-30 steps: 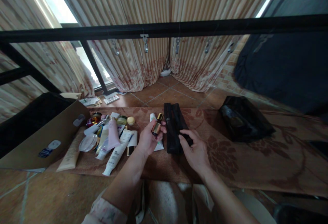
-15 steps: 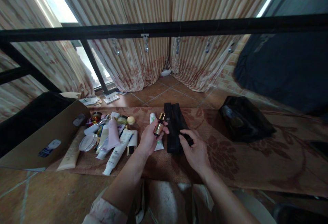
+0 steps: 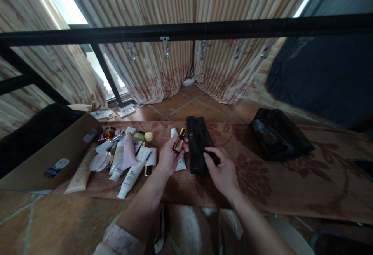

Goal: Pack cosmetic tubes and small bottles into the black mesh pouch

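A small gold-and-black cosmetic bottle (image 3: 179, 141) rests in the fingers of my left hand (image 3: 169, 156), tilted with its gold cap upward. Under that hand lies a white tube with green print (image 3: 181, 165), partly covered by it. Just to the right, a black mesh pouch (image 3: 197, 161) lies on the brown patterned cloth (image 3: 244, 192). My right hand (image 3: 223, 169) grips the pouch's right edge between thumb and fingers. Left of my hands is a pile of cosmetics, with a pink tube (image 3: 128, 152), a white tube (image 3: 134, 173) and a round clear jar (image 3: 100, 161).
A cardboard box (image 3: 72, 146) with black material inside stands at the far left, a beige tube (image 3: 80, 175) beside it. A second black mesh bag (image 3: 276, 136) sits on the right. Beyond the cloth are a dark metal rail (image 3: 186, 31) and long curtains (image 3: 163, 72).
My left hand has shifted the bottle slightly to the left and turned it a little. My right hand stays on the pouch in the same spot.
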Action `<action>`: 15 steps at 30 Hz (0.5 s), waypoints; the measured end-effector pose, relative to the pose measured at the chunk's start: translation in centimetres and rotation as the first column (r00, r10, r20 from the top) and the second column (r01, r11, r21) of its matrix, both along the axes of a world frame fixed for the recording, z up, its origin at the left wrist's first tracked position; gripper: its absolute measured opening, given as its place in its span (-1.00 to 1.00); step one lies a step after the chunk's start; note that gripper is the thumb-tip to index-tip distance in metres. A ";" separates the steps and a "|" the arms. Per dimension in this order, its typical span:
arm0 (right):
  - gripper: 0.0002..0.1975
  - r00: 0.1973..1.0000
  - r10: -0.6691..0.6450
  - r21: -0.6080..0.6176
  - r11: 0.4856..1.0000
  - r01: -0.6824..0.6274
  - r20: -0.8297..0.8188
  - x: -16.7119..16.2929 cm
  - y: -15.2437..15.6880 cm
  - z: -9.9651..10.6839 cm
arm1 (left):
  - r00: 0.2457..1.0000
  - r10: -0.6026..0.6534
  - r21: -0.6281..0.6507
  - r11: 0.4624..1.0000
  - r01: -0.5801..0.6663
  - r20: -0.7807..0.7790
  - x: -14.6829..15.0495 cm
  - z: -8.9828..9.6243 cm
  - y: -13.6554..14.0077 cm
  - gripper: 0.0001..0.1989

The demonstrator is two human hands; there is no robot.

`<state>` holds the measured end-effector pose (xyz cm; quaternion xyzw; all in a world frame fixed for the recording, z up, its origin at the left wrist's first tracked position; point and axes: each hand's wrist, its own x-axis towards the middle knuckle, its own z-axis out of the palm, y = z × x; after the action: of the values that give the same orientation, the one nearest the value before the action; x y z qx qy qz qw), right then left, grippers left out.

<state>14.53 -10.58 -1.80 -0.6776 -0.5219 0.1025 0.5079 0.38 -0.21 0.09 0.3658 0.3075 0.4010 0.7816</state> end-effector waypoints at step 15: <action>-0.81 1.000 -0.001 0.003 1.000 0.001 0.003 -0.1 -0.1 0.2 | 0.999 0.023 -0.004 1.000 -0.024 -0.031 0.0 -0.1 0.0 -0.61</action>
<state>14.42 -10.64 -1.58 -0.6772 -0.5224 0.1004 0.5083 0.39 -0.16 0.00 0.3666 0.3245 0.4038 0.7728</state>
